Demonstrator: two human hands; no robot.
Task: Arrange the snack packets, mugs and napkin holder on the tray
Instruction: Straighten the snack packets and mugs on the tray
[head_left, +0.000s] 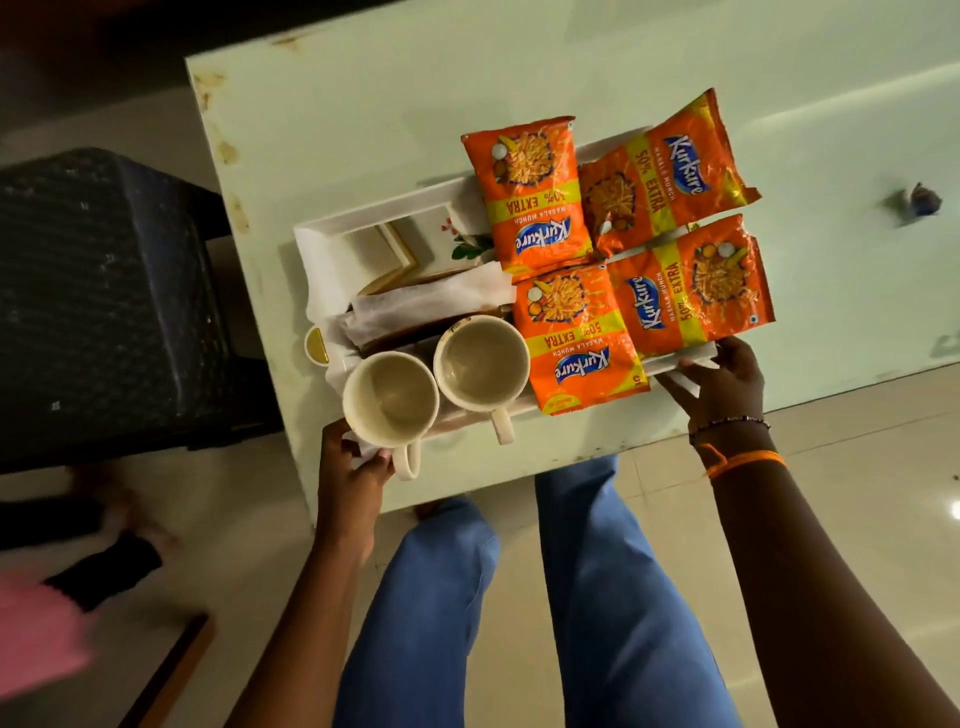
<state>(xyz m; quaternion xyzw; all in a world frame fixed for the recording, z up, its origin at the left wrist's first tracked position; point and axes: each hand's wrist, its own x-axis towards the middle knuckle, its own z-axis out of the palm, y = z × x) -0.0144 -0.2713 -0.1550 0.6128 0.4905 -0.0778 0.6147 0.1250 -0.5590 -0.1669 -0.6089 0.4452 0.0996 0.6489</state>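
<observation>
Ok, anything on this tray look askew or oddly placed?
Yes. The four snack packets face different ways and overhang the tray rim. The left mug juts past the near edge by the left hand.

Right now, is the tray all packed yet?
Nearly. Four Kurkure packets, two mugs and the napkin holder already sit on the white tray. The left hand and right hand grip its near corners. Left, perhaps: straightening packets overhanging the rim.

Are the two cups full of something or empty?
Empty. Looking down into the left mug and the right mug, you see bare pale bottoms with no drink. Both stand upright on the tray.
</observation>
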